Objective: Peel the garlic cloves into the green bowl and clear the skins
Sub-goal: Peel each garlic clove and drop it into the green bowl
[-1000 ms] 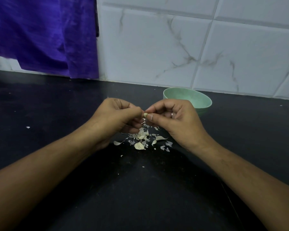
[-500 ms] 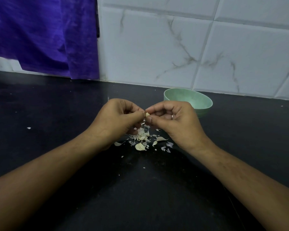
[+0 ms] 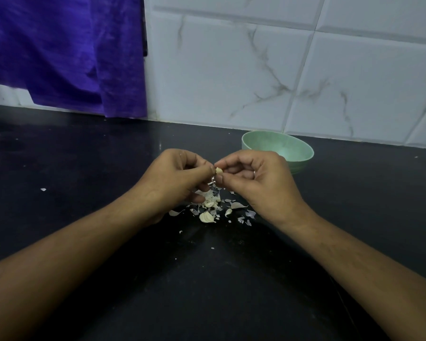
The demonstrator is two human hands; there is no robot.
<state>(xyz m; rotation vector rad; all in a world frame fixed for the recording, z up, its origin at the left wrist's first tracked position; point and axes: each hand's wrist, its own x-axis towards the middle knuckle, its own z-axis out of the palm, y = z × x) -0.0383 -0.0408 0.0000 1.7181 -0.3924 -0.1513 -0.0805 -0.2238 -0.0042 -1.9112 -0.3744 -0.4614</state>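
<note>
A small pale garlic clove (image 3: 219,171) is pinched between the fingertips of my left hand (image 3: 175,177) and my right hand (image 3: 258,180), held a little above the black counter. Below the hands lies a heap of garlic skins and cloves (image 3: 210,205), with one whole clove (image 3: 206,217) at its near edge. The green bowl (image 3: 290,148) stands behind my right hand, close to the wall; my hand hides its near side, and I cannot see what lies inside it.
The black counter (image 3: 84,168) carries small skin flecks, one at the left (image 3: 43,189). A purple cloth (image 3: 67,52) hangs over the wall at the back left. White marbled tiles (image 3: 280,77) close off the back.
Both hands have stayed pressed together over the heap. The clove has turned a little between the fingertips and shows more of its pale body.
</note>
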